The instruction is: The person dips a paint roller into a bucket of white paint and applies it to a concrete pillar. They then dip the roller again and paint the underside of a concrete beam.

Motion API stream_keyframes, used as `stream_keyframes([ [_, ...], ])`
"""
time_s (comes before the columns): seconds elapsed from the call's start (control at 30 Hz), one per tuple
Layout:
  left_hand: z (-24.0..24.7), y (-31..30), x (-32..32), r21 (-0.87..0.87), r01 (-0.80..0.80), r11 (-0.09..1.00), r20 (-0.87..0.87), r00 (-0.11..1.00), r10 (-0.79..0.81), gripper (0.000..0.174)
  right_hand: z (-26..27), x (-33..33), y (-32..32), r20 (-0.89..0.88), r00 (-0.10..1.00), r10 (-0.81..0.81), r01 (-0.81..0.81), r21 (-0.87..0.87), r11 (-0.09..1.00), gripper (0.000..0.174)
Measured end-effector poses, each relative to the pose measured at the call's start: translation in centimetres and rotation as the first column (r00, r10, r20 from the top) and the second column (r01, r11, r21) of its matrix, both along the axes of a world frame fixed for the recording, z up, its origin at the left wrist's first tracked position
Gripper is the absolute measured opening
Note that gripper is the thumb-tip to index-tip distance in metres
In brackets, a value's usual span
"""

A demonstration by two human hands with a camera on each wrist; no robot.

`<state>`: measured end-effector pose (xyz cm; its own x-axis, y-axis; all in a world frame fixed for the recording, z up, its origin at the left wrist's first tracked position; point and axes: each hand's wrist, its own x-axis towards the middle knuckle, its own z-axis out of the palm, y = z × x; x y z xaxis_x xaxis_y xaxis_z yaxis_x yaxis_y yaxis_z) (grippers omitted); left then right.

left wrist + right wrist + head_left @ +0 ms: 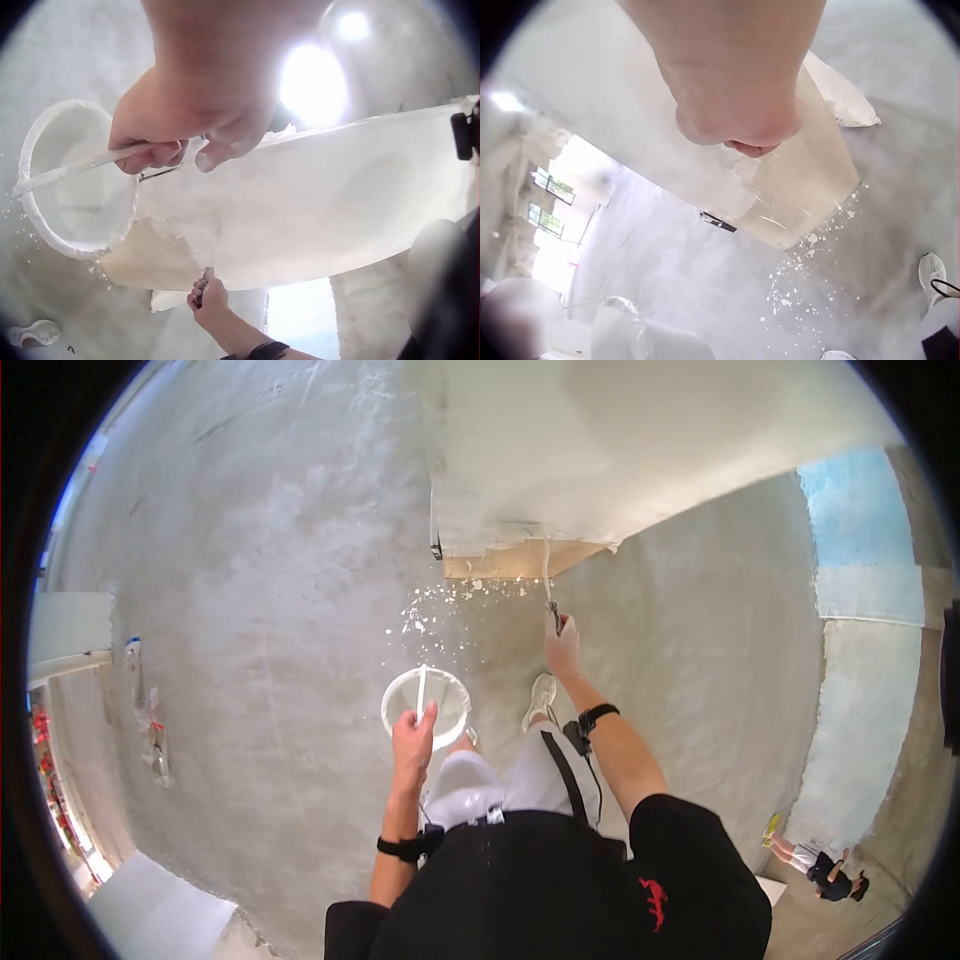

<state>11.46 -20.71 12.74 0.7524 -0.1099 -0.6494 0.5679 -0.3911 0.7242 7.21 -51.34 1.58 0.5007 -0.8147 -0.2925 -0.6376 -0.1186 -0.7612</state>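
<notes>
My left hand (pixel 412 745) grips a white bar (pixel 82 169) that crosses the mouth of a round white bucket (pixel 388 710). The bucket hangs in front of my left leg; its inside looks white. Ahead and to the right, my right hand (pixel 563 650) holds a putty knife (pixel 554 617) by its dark handle. The pale blade, seen almost edge-on, reaches to the low part of a white-coated wall (pixel 600 460). Below the coating runs a bare tan strip (pixel 490 565). In the right wrist view, my right hand (pixel 742 127) hides the knife.
White splatters (pixel 425 615) dot the grey floor (pixel 250 660) below the wall's corner. A small dark fitting (pixel 436 548) sits at that corner. My shoe (pixel 539 700) stands just behind. Plastic-wrapped items (pixel 155 735) lie far left. Another person (pixel 825 870) is at the far right.
</notes>
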Motion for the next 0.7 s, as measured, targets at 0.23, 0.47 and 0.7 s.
stream_keyframes([
  [0.23,-3.8,4.7,1.6,0.219,0.122,0.968,0.112,0.982,-0.149,0.046,-5.5,1.6,3.4,0.335,0.892,-0.305,0.124,0.467,0.876,0.036],
  [0.47,-9.3,6.9,1.0,0.287,0.145,0.947,-0.014,0.989,-0.147,0.044,-7.1,2.3,2.3,0.32,0.905,-0.281,0.026,0.616,0.787,0.038],
  [0.7,-14.5,6.4,0.7,0.246,0.067,0.967,-0.076,0.996,-0.049,0.041,-13.6,1.5,1.5,0.25,0.921,-0.298,0.104,0.579,0.808,0.037],
])
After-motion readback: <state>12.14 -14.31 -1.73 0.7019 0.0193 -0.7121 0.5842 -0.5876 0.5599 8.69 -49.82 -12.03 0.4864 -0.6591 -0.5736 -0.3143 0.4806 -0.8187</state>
